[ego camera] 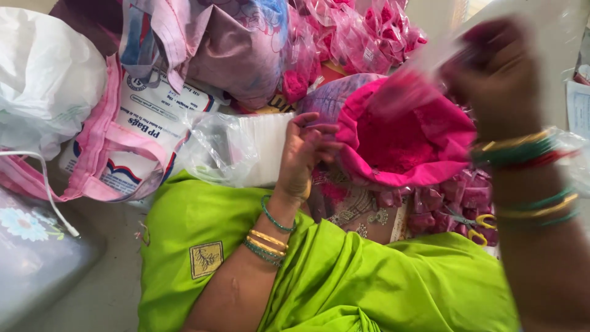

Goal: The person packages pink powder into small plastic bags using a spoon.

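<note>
My left hand (304, 154) rests at the near rim of the open bag of pink powder (402, 138), fingers loosely curled and lightly touching the bag's rolled edge, not clamped on anything that I can make out. My right hand (498, 77) is raised over the far right side of the bag, blurred, its fingers pinched shut on a small clear packet (424, 67) that hangs down toward the powder. The bag sits in the middle of the scene, just beyond my green-draped lap.

I judge the risk to be spillage: the powder is loose and fine, the packet film is thin and slippery, and a tilt or a loose pinch could dust the green cloth (344, 270). The bag's soft rim could also slump if my left hand slackens.

Filled pink packets (455, 200) lie near right with yellow-handled scissors (476, 227). A stack of clear crinkly empty packets (239, 147) lies left of the bag.
</note>
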